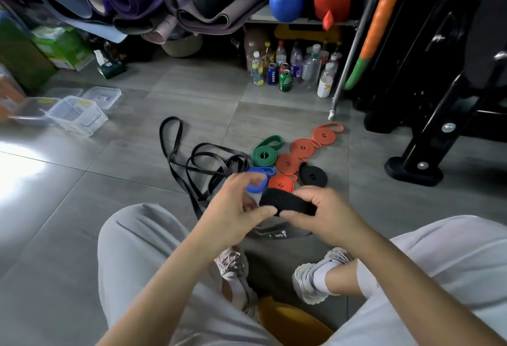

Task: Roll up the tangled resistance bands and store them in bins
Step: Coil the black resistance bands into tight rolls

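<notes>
Black band (288,204) is mid-roll, pinched by both hands (233,208) (326,214); next, wind the trailing strap tight.

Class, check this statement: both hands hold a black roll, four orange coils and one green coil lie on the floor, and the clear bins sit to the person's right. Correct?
One error: in the head view the clear bins sit to the person's left, not right. Both hands, left hand and right hand, do hold the black roll.
</notes>
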The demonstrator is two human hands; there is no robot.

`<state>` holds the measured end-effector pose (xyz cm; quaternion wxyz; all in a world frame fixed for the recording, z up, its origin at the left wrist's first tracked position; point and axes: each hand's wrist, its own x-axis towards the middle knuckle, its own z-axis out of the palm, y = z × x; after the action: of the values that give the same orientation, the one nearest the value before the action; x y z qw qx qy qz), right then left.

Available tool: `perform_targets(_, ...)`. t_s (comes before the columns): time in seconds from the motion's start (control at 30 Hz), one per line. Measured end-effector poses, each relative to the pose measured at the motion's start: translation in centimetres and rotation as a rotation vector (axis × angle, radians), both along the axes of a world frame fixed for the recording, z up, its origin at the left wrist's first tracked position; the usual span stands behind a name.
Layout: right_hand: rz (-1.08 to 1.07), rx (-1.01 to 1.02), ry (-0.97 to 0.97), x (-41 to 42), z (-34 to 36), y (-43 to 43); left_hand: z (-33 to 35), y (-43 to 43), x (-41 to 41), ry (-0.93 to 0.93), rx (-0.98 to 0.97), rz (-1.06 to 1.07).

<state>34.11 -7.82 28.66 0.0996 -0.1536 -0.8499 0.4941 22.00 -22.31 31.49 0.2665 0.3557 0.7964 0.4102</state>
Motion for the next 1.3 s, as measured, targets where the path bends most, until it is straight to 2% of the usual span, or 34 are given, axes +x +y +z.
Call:
perform_targets(0.03, 0.072, 0.09, -0.03, 0.0, 0.1, 0.2, 0.5, 0.2, -0.1, 0.241, -0.113, -0.106)
perform_targets(0.1, 0.17, 0.246, -0.032, -0.3, 0.2, 0.0, 1.3, 0.7, 0.4, 0.59, -0.339, -0.305)
perform_targets(0.17, 0.205, 0.348, -0.029, -0.4, 0.3, -0.5, 1.3, 1.2, 0.9, 0.768, -0.455, -0.4)
perform_targets(0.2, 0.187, 0.372, -0.02, -0.4, 0.5, -0.7, 1.2, 1.3, 0.8, 0.781, -0.452, -0.397)
perform_targets(0.3, 0.04, 0.237, -0.018, 0.1, 1.3, -0.4, 1.8, 1.1, 0.0, 0.583, -0.297, -0.295)
perform_targets(0.47, -0.033, 0.061, 0.037, 0.3, 0.3, 0.3, 1.1, 0.3, 0.0, -0.013, 0.011, -0.049)
perform_targets(0.63, -0.068, -0.371, 0.195, 0.1, -0.4, -1.3, -0.1, -0.1, 0.8, -0.666, 0.385, 0.139)
perform_targets(0.7, -0.095, -0.468, 0.245, -0.2, -0.7, -1.9, -0.5, -0.1, 1.4, -0.793, 0.416, 0.187)
perform_targets(0.77, -0.124, -0.421, 0.243, -0.5, -0.8, -2.2, -1.0, -0.3, 1.7, -0.855, 0.393, 0.226)
perform_targets(0.83, -0.109, -0.315, 0.192, -0.5, -0.7, -2.2, -1.1, -0.5, 1.3, -0.748, 0.285, 0.178)
perform_targets(0.87, -0.096, -0.217, 0.139, -0.5, -0.8, -2.0, -1.1, -0.7, 0.8, -0.576, 0.196, 0.115)
perform_targets(0.97, 0.002, 0.081, -0.026, -0.5, -1.0, -1.0, 0.0, -0.9, -0.7, 0.148, -0.1, -0.146)
perform_targets(1.03, 0.096, 0.185, -0.047, -0.7, -1.0, -1.0, 1.2, -0.5, -0.7, 0.399, -0.233, -0.292)
perform_targets(1.13, 0.121, 0.257, -0.006, -0.9, -0.5, -0.9, 2.2, -0.2, -0.6, 0.534, -0.274, -0.315)
perform_targets(1.3, -0.018, 0.021, 0.064, -0.9, -0.2, 0.3, 1.7, -0.7, -0.8, 0.508, -0.001, -0.165)
